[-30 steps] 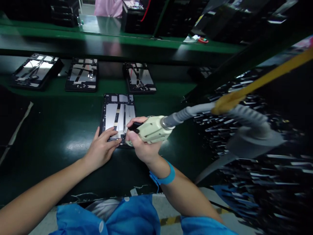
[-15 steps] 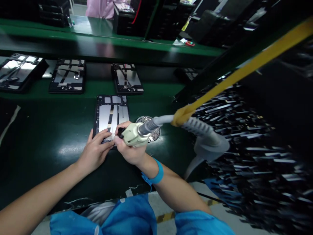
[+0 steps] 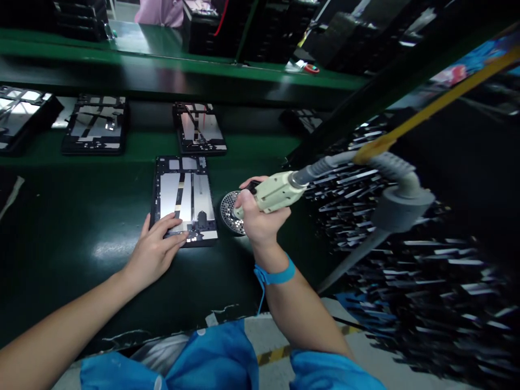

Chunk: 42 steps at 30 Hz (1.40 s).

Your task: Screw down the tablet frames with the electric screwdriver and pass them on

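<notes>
An opened tablet (image 3: 167,189) lies on the green bench in front of me, its silver inside and dark ribbon cable facing up. My left hand (image 3: 156,246) rests on its lower left corner, fingers stretched out over the edge. With my right hand (image 3: 262,219) I grip a pale green electric screwdriver (image 3: 278,192), whose grey cord runs off to the right. The screwdriver's tip is hidden behind my hand, over a round perforated metal dish (image 3: 229,208) holding small shiny pieces, right of the tablet.
Several more opened tablets, such as one tablet (image 3: 97,124), lie along the back of the bench. A yellow strap (image 3: 439,105) holds up the cord. At right stands a dense bank of dark parts with shiny edges (image 3: 442,281). A person in pink (image 3: 160,12) is beyond the shelf.
My right hand has carried the screwdriver from the tablet's lower edge rightward to the round dish. The cord and strap have swung right. My left hand stays on the tablet.
</notes>
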Available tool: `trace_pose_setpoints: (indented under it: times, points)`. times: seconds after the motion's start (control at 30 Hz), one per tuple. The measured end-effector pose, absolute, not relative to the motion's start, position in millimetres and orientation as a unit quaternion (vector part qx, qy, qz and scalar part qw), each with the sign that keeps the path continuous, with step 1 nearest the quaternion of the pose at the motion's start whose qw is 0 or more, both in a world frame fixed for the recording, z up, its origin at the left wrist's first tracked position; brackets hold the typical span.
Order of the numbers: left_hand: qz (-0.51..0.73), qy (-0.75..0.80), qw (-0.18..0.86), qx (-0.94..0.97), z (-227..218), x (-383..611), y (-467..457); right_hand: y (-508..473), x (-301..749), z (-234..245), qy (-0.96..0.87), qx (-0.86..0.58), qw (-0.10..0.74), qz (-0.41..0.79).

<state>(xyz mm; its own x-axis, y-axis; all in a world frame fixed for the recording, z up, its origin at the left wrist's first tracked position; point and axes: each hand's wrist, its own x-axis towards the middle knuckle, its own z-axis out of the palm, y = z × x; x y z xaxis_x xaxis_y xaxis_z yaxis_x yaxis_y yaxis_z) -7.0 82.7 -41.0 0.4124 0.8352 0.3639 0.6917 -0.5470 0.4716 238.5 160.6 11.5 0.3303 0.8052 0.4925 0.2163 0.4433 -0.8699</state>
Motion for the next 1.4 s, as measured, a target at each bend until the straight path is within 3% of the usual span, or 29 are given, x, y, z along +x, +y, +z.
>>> trace_pose_setpoints:
  times: [0.9,1.17,1.4]
  points:
    - [0.294,0.46,0.125,0.829,-39,-4,82,164,240,5,-0.522,-0.499,0.657,0.217]
    - [0.293,0.471,0.162,0.816,-39,0,84,153,225,32,-0.513,-0.443,0.697,0.233]
    - [0.292,0.463,0.188,0.815,-41,0,88,123,178,28,-0.568,-0.35,0.642,0.377]
